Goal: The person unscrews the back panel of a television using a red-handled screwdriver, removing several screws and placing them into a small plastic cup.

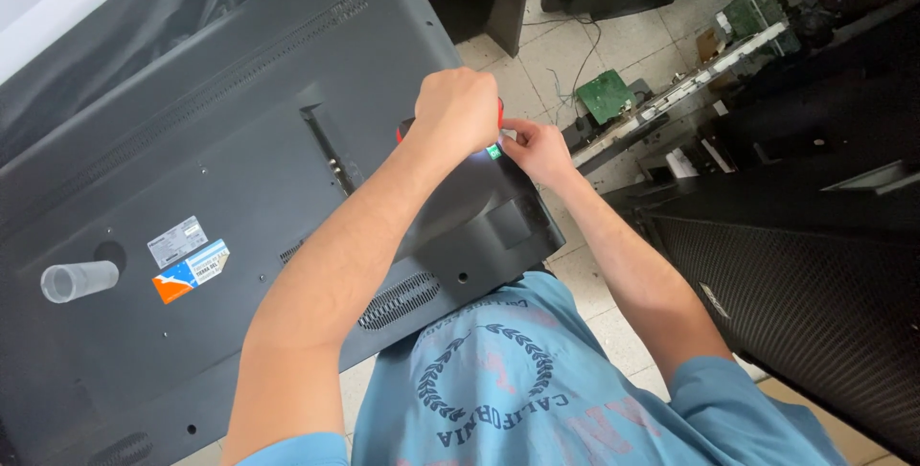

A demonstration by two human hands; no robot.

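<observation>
We are working a fastener at the far right corner of the television's back cover (240,169): our left hand (458,107) is fisted around a red-handled screwdriver (499,112), our right hand (537,150) pinching narrowly at its tip. Next calls for steady downward pressure.

Both bare arms reached forward and converged. The left hand (458,108) was curled into a fist, knuckles up. The right hand (539,151) sat just beside it, fingers pinched together.
</observation>
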